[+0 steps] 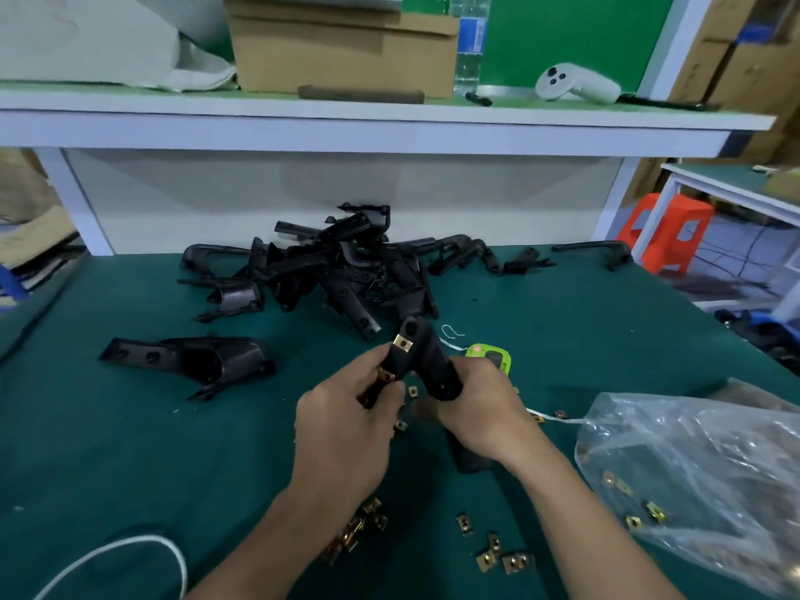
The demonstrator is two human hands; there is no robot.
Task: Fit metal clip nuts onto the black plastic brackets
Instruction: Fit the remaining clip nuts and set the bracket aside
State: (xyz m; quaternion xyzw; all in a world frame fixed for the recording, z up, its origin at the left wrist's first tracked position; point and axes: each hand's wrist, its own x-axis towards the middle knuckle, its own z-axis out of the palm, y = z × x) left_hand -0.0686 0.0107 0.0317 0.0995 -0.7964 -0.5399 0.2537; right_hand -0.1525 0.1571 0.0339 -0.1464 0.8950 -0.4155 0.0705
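**Nearest zone.** Behind the left grip, against its forearm: one near cluster (359, 528) of loose clip nuts, partly hidden, count not determinable. Behind the right grip, between the forearms: one group of four loose clip nuts (493, 552). Left of the left forearm: one white cable (130, 549). Right of the right grip: one clear plastic bag (692, 469) lying on the worktop (130, 448), with at least four clip nuts visible inside.

**Grips.**
- Left grip (346, 422): fingers curled round the left limb of the one held bracket (433, 361).
- Right grip (485, 411): fingers curled round the right limb of the same part.

**Held bracket.** It is raised off the worktop between the two grips and forms an inverted V. The apex points away from the person, and each limb's long axis slants back toward its grip.
- One fitted clip nut (403, 343) sits on the left limb just beyond the left grip's fingers.
- A second clip nut (385, 376) is at that grip's fingertips; whether it is seated cannot be told.

**Around the grips.** Two loose nuts (413, 390) lie between the grips. One green device (489, 357) lies just beyond the right grip.

**Beyond the grips.**
- Left of and beyond the left grip: one single bracket (186, 361) lying flat, long axis left to right, narrow end pointing left.
- Well beyond both grips: one bracket pile (337, 270), tangled, count not determinable.
- Right of the pile: three separate brackets (597, 251).

**Farthest.** A shelf (389, 123) carries one cardboard box (346, 49), one bottle (469, 41) and one white controller (575, 84).
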